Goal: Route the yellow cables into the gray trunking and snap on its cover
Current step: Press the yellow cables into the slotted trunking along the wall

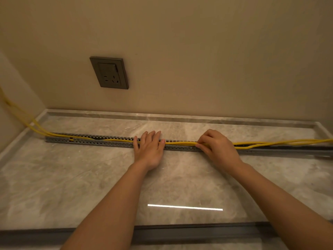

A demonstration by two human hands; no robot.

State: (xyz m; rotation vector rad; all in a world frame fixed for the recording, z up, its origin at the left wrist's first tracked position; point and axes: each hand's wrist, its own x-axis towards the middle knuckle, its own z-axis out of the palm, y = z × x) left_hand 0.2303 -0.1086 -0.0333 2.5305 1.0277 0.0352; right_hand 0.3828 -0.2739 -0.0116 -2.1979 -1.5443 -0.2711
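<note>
A long gray slotted trunking lies across the marble surface, parallel to the wall. Yellow cables run along it: on the left they sit inside the channel, on the right they ride above it. My left hand lies flat, palm down, over the trunking's middle with fingers spread, pressing the cables. My right hand pinches the yellow cables between thumb and fingers just right of it. A long gray strip, likely the cover, lies along the near edge, partly hidden by my forearms.
A dark wall socket sits on the beige wall above the left part of the trunking. The cables rise up the left wall in the corner. A raised marble lip borders the surface at the back.
</note>
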